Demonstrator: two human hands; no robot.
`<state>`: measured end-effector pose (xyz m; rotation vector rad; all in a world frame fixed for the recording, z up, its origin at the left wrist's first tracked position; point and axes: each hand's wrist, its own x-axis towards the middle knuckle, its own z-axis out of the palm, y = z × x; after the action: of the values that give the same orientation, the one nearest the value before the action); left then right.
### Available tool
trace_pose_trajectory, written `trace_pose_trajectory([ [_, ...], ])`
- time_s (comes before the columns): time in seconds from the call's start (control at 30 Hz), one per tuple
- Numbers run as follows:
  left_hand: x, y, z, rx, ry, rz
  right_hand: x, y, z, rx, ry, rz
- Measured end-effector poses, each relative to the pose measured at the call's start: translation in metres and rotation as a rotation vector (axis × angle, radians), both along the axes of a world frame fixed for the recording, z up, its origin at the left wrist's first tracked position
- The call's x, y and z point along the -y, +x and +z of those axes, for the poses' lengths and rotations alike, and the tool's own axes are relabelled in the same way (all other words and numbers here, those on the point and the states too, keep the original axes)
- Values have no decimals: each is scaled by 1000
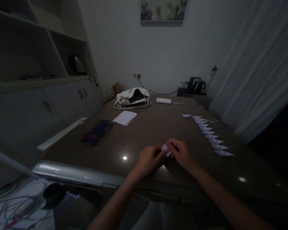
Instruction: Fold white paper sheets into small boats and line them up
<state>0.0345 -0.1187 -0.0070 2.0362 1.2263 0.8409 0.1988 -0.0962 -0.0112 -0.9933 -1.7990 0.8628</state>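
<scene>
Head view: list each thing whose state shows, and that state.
Small white paper piece: held between left hand and right hand.
White rectangular paper sheets: stacked flat, edges uneven.
White pointed folded-paper pieces: lined up, right side.
White soft-sided handbag: open.
Black plug: in wall socket.
Pale cabinet doors: shut.

The left hand (147, 159) and right hand (182, 154) were bare, as were both slender forearms (121, 197) as far as they showed. Lower down was pale, plain-looking clothing (150, 218), probably trousers, though the dim light left its cut uncertain.
</scene>
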Motion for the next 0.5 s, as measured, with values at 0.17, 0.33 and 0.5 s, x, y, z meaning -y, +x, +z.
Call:
trace_pose_trajectory([
  [0.17, 5, -4, 0, 132, -50, -27, 4, -2, 3, 9, -48, 95],
  [0.33, 8, -5, -2, 127, -89, -69, 6, -2, 6, 20, -53, 97],
  [0.5, 7, -5, -2, 197, -115, -123, 5, -2, 7, -94, -81, 36],
])
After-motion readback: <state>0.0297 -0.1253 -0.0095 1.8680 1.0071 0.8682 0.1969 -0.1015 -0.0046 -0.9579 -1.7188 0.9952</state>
